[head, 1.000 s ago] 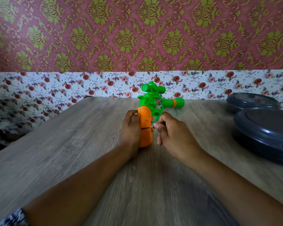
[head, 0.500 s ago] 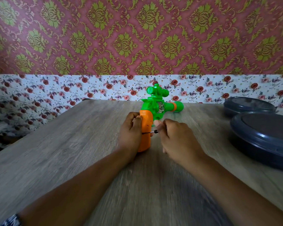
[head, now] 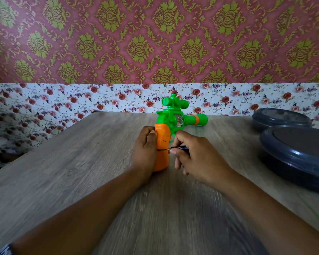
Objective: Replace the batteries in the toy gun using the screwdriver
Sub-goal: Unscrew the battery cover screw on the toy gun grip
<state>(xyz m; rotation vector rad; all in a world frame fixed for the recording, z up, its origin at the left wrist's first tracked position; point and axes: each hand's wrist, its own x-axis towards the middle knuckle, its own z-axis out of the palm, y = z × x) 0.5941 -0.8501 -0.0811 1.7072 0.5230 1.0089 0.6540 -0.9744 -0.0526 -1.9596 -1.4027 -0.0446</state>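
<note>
A toy gun (head: pixel 173 120) with a green body, a scope on top and an orange grip lies on the wooden table (head: pixel 81 172), barrel pointing right. My left hand (head: pixel 145 150) grips the orange grip from the left side. My right hand (head: pixel 195 155) pinches a small dark screwdriver (head: pixel 173 148) between thumb and fingers. The thin metal tip touches the right face of the orange grip, about halfway down it. Most of the screwdriver's handle is hidden in my fingers.
Two dark grey round lidded containers stand at the right: a large one (head: pixel 298 155) near the table's right edge and a smaller one (head: pixel 280 118) behind it. A patterned wall runs along the table's far edge.
The view has shifted slightly. My right hand has turned a little on the screwdriver, whose tip stays against the orange grip. My left hand keeps its hold.
</note>
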